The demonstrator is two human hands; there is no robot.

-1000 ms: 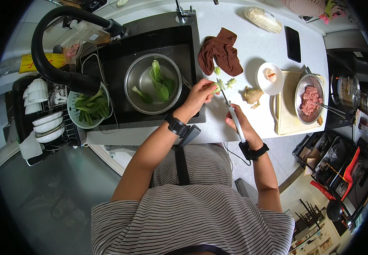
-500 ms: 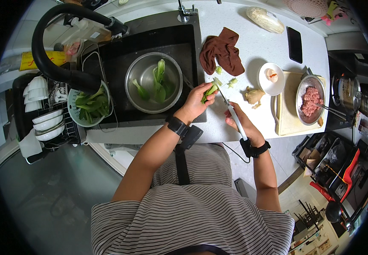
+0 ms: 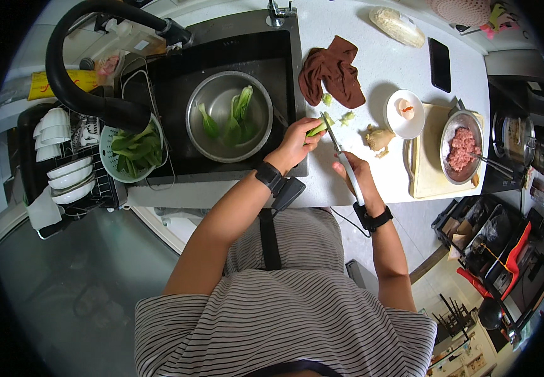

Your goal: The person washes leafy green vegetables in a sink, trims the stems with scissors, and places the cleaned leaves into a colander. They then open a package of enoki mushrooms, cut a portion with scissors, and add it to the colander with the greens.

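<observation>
My left hand (image 3: 295, 143) is closed around a small piece of bok choy (image 3: 316, 129) at the sink's right edge, its pale cut end pointing up and right. In my right hand (image 3: 360, 179) are white-handled kitchen scissors (image 3: 349, 171), seen nearly edge-on. Their narrow metal blades reach the pale end of the bok choy; whether they are closed on it I cannot tell. Pale green trimmings (image 3: 347, 118) lie on the counter just beyond. Left of my hands, a steel basin (image 3: 198, 143) in the sink holds several green bok choy pieces (image 3: 234, 129).
A green colander (image 3: 107, 154) of leafy greens stands left, by a dish rack (image 3: 105, 188). Rightward are a brown cloth (image 3: 332, 72), ginger (image 3: 379, 138), a white bowl (image 3: 413, 129) with eggshell, a cutting board (image 3: 426, 176), a bowl of minced meat (image 3: 462, 149) and a phone (image 3: 438, 65).
Both hands have shifted slightly right with the view. The bok choy in my left hand now lies flatter against the scissor blades. The basin's contents look unchanged.
</observation>
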